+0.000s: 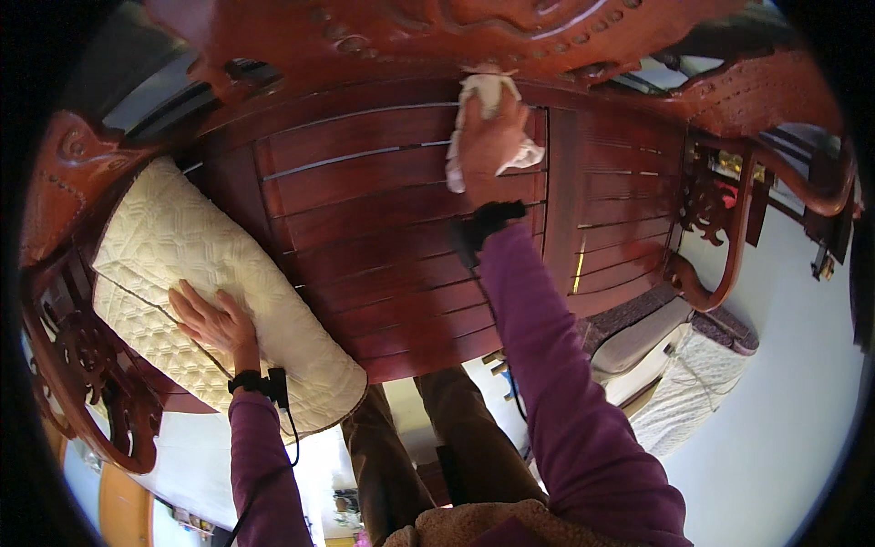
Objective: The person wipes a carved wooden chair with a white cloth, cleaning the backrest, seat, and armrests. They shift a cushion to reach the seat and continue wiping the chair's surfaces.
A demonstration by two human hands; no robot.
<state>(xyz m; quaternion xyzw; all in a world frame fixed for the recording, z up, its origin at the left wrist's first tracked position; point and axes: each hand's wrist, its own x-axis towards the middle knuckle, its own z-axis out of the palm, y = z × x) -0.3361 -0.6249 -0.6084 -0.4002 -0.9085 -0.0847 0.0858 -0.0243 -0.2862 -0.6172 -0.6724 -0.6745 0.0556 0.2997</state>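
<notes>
My right hand (491, 140) presses a pale cloth (487, 92) onto the back of a red-brown slatted wooden bench seat (383, 225), where it meets the carved backrest (519, 41). Cloth shows past the fingers and on both sides of the palm. Over at the left end of the seat lies a folded, cream quilted pad (225, 253) with a dark edging. On top of it rests my left hand (213, 321), fingers spread and holding nothing.
Carved armrests bound the seat at left (102, 383) and right (718, 205). Several rolled or folded pads (677, 369) lie beyond the seat's right front corner, by the pale floor (772, 410). Cables run from the straps on both wrists.
</notes>
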